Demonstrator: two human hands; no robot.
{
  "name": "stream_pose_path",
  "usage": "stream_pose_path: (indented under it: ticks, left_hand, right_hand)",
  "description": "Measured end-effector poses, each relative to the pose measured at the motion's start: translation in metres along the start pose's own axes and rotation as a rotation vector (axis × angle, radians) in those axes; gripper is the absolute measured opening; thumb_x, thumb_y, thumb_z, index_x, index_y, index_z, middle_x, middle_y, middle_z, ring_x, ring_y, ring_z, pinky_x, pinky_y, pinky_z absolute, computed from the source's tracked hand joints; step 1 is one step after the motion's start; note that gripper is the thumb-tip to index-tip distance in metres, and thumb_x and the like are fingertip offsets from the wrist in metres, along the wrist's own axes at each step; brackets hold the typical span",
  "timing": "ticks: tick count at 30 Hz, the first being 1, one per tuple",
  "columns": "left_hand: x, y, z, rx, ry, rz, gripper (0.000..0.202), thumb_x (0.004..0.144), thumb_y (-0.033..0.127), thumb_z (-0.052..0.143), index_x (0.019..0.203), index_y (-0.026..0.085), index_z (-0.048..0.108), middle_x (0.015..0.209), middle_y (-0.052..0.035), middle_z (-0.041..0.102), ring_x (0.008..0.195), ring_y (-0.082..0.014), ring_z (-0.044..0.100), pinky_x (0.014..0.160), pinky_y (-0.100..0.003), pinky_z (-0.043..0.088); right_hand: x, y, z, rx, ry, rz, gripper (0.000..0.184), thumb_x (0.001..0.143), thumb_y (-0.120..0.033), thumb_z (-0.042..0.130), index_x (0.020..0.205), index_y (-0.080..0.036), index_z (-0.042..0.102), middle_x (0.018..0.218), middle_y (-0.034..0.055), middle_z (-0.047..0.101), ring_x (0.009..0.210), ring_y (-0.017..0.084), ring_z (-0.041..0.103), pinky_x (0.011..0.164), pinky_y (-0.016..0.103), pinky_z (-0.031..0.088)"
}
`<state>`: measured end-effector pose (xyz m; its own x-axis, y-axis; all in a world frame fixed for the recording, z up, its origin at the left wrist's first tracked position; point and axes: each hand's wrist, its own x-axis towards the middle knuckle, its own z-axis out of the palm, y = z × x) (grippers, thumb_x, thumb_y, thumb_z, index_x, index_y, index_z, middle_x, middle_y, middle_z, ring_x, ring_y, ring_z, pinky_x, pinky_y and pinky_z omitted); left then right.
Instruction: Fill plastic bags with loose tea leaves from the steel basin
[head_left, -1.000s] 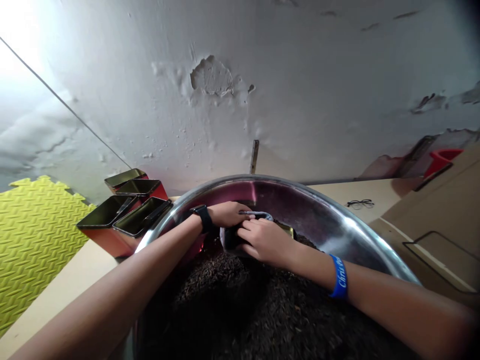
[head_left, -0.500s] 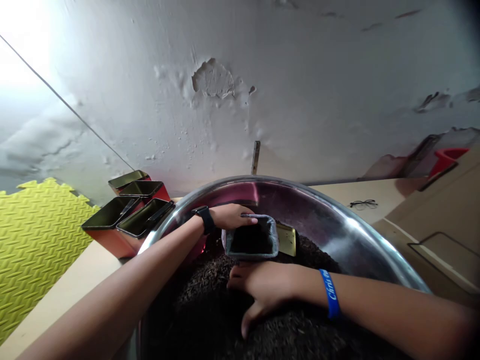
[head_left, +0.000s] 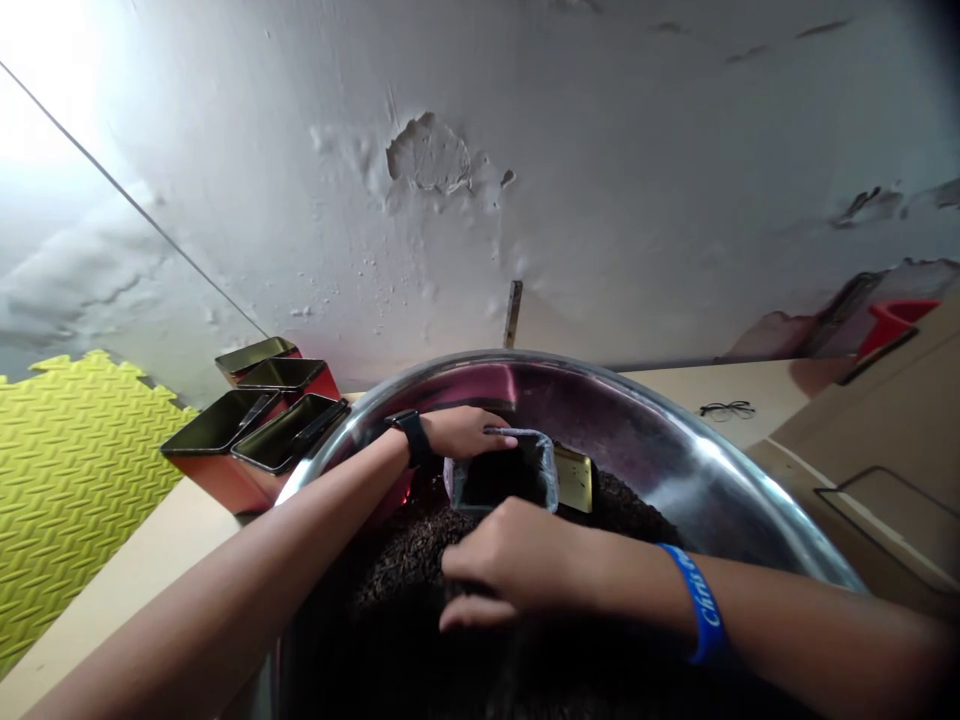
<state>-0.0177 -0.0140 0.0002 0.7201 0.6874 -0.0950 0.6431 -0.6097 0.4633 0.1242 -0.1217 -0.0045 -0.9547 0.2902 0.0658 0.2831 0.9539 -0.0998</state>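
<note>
Container [head_left: 450, 485] | rectangular, dark inside, crinkled pale liner [head_left: 550, 472] | left fingers [head_left: 501, 441] hold it | right fingers [head_left: 466, 560]: can't tell

Glasses [head_left: 726, 408] lie well right of 1 yellow mat [head_left: 82, 490].

Right hand [head_left: 514, 560] masks part of the lined container [head_left: 548, 470]

Some of the container's near rim is covered, and whether the curled fingers hold any dark flakes [head_left: 412, 550] cannot be told. The container hides the left end of the gold tin [head_left: 576, 482]. Near flakes sink into shadow; the metal basin's [head_left: 675, 412] near side is cut off below, the yellow mat [head_left: 82, 490] at left. The blue wristband's [head_left: 697, 605] later letters are unreadable
</note>
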Motion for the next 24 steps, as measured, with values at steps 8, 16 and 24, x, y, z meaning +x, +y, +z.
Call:
stream_pose_path:
  ticks: [8,16,24]
  left_hand:
    - [-0.002,0.004,-0.001,0.039,-0.011,0.022,0.035,0.081,0.024,0.039,0.112,0.023,0.054,0.107,-0.0018,0.060,0.089,-0.0164,0.055,0.077,-0.023,0.040]
    - [0.001,0.003,0.002,0.013,-0.009,0.023,0.033,0.082,0.035,0.040,0.107,0.023,0.057,0.102,-0.0010,0.062,0.086,-0.0160,0.055,0.073,-0.022,0.040]
    - [-0.001,0.007,0.000,0.002,-0.034,0.011,0.033,0.083,0.039,0.039,0.106,0.023,0.057,0.100,-0.0008,0.062,0.083,-0.0144,0.053,0.070,-0.021,0.038]
  right_hand:
    - [-0.005,0.056,0.005,-0.262,0.077,0.310,0.027,0.080,-0.036,0.047,0.087,-0.014,0.059,0.090,0.0104,0.060,0.085,0.020,0.054,0.072,0.031,0.038]
    - [-0.002,0.003,0.004,-0.077,0.054,0.018,0.035,0.087,-0.037,0.027,0.088,-0.016,0.055,0.086,0.0059,0.058,0.081,0.017,0.052,0.072,0.031,0.041]
    - [-0.007,0.011,0.031,0.269,-0.377,0.060,0.095,0.057,-0.069,0.051,0.134,-0.021,0.025,0.139,0.0121,0.023,0.122,0.034,0.027,0.093,0.046,0.031]
